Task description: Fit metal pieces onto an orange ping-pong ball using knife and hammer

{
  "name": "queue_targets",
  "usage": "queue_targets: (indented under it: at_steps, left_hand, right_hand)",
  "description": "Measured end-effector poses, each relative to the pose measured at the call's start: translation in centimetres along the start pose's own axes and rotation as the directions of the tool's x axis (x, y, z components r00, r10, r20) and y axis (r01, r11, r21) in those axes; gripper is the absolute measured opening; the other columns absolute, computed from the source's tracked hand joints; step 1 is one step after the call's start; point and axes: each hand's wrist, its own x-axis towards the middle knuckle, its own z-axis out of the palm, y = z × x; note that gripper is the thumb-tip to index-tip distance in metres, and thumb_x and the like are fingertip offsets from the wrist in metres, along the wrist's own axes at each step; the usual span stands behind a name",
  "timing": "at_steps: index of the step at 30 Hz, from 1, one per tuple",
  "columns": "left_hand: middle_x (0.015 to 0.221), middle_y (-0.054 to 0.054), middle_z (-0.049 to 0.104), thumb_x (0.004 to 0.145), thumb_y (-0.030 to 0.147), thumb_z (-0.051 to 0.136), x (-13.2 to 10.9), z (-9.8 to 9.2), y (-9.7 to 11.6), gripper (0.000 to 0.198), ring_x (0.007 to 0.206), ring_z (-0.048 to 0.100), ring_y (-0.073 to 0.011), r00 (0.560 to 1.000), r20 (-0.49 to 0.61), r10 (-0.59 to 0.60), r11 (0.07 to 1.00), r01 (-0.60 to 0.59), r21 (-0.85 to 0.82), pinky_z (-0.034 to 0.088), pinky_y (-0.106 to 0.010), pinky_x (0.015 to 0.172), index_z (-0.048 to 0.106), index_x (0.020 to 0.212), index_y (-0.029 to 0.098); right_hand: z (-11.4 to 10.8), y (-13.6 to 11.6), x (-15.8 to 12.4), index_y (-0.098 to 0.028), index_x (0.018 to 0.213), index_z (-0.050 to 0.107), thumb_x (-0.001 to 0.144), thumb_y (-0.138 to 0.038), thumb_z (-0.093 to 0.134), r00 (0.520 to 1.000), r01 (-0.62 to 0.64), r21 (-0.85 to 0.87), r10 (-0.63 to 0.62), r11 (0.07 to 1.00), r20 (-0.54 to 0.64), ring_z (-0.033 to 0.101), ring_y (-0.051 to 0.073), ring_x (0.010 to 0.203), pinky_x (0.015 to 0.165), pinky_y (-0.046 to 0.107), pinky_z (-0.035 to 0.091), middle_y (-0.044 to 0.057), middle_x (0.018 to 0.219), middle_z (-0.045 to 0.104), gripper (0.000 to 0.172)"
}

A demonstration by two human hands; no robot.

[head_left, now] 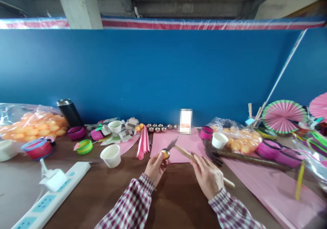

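Observation:
My left hand (155,167) is closed in a pinch on a small orange ball (166,153) with a silver cap, held just above the brown table (122,195). My right hand (208,176) grips the wooden handle of a tool (187,154) whose metal blade (172,143) points up and left, its tip close above the ball. Both sleeves are red and white plaid. Behind the hands lies a pink paper sheet (185,142).
A white paper cup (111,155) and a white power strip (48,201) sit at left, with a bag of orange balls (30,125) and a black flask (69,112). Right: another cup (219,140), a ball bag (240,138), pink tape rolls, paper fans (283,116), long pink paper (276,188). A blue partition stands behind.

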Motion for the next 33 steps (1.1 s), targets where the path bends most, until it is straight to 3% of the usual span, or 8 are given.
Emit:
queue_targets:
  at_steps: [3,8,12,16,21,25,30,33]
  left_hand:
    - [0.07,-0.003,0.062,0.065,0.027,0.065,-0.01,0.0,0.17,0.018,0.064,0.057,-0.0079,1.0,0.018,0.002,1.0,-0.002,0.012,0.047,-0.021,0.065,0.063,0.074,0.011]
    - [0.077,-0.004,0.063,0.067,0.022,0.064,-0.01,-0.15,0.29,0.021,0.069,0.058,-0.0095,0.999,0.037,0.01,1.0,-0.009,-0.012,0.048,-0.023,0.068,0.062,0.086,0.014]
    - [0.082,-0.006,0.064,0.07,0.022,0.061,0.06,-0.32,0.14,0.019,0.072,0.059,-0.0108,0.998,0.059,0.013,1.0,-0.011,-0.023,0.047,-0.024,0.073,0.062,0.086,0.012]
    - [0.083,-0.006,0.065,0.07,0.02,0.061,0.0,-0.34,0.12,0.019,0.075,0.06,-0.012,0.996,0.085,-0.002,0.997,0.008,-0.073,0.046,-0.027,0.077,0.063,0.088,0.013]
    - [0.084,-0.006,0.065,0.072,0.018,0.059,-0.13,-0.31,0.31,0.016,0.078,0.06,-0.0134,0.995,0.094,-0.02,0.996,0.028,-0.089,0.045,-0.029,0.08,0.063,0.086,0.013]
    - [0.083,-0.004,0.065,0.072,0.015,0.058,-0.28,-0.33,0.47,0.022,0.077,0.06,-0.0135,0.994,0.098,-0.039,0.993,0.049,-0.103,0.045,-0.031,0.08,0.061,0.094,0.016]
    - [0.089,-0.004,0.064,0.072,0.013,0.057,-0.53,0.0,0.59,0.029,0.079,0.06,-0.0133,0.99,0.119,-0.071,0.982,0.09,-0.166,0.044,-0.031,0.082,0.059,0.101,0.019]
    - [0.083,-0.005,0.065,0.071,0.013,0.058,-0.59,0.24,0.56,0.028,0.075,0.06,-0.012,0.995,0.093,-0.037,0.986,0.051,-0.159,0.043,-0.029,0.083,0.06,0.099,0.016]
  right_hand:
    - [0.0,0.11,-0.02,-0.021,0.105,0.055,0.083,-0.036,0.041,0.998,-0.047,0.012,0.047,0.999,-0.044,0.059,0.013,0.067,0.062,0.021,0.038,0.004,0.082,0.064,0.03]
    - [0.03,0.12,-0.03,-0.023,0.102,0.057,0.084,-0.036,0.04,1.0,0.0,-0.019,0.001,1.0,0.032,0.059,0.013,0.064,0.059,0.021,0.037,0.002,0.075,0.064,0.028]
    - [0.14,0.21,-0.06,-0.02,0.102,0.057,0.084,-0.036,0.04,0.997,-0.04,-0.016,0.039,0.999,-0.063,0.059,0.012,0.065,0.059,0.02,0.037,0.003,0.08,0.064,0.03]
    - [0.23,0.17,-0.12,-0.022,0.102,0.056,0.084,-0.035,0.041,1.0,0.0,-0.029,0.0,1.0,0.018,0.059,0.012,0.063,0.058,0.021,0.037,0.001,0.076,0.064,0.028]
    - [0.14,0.07,-0.09,-0.02,0.104,0.055,0.084,-0.035,0.04,0.998,-0.039,-0.01,0.038,0.999,-0.043,0.059,0.013,0.066,0.06,0.021,0.037,0.003,0.083,0.064,0.03]
    - [0.04,-0.02,-0.07,-0.022,0.104,0.056,0.084,-0.035,0.04,1.0,0.019,-0.017,-0.019,1.0,0.002,0.058,0.011,0.062,0.057,0.021,0.036,0.001,0.075,0.064,0.029]
    - [0.15,0.03,-0.15,-0.021,0.105,0.054,0.084,-0.036,0.039,0.997,-0.072,0.001,0.072,0.997,-0.021,0.059,0.013,0.067,0.061,0.021,0.037,0.003,0.083,0.063,0.03]
    - [0.2,0.03,-0.16,-0.023,0.105,0.055,0.084,-0.037,0.04,0.999,-0.026,-0.011,0.026,1.0,0.046,0.059,0.012,0.062,0.057,0.021,0.037,0.001,0.077,0.064,0.029]
